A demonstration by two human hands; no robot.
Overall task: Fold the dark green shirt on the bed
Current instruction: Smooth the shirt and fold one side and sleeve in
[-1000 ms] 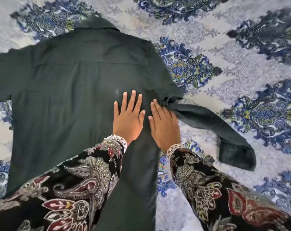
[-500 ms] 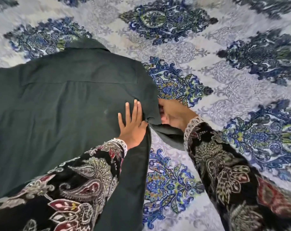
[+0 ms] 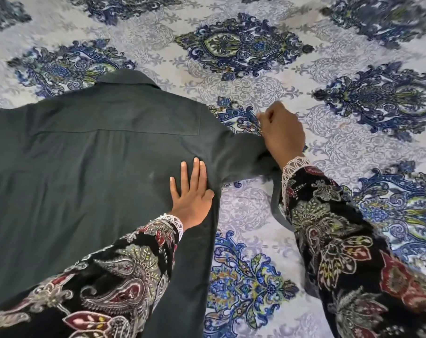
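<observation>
We count one shirt point(image 3: 90, 172) under two hands: left hand point(image 3: 191, 191) and right hand point(image 3: 282, 132), on one bedsheet point(image 3: 329, 118).

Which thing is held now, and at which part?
The right hand grips the dark green shirt by its right sleeve; the left hand only presses flat on it.

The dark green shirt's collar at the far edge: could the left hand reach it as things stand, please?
Probably yes: the left hand lies flat on the dark green shirt, and only bare cloth lies between it and the collar.
</observation>
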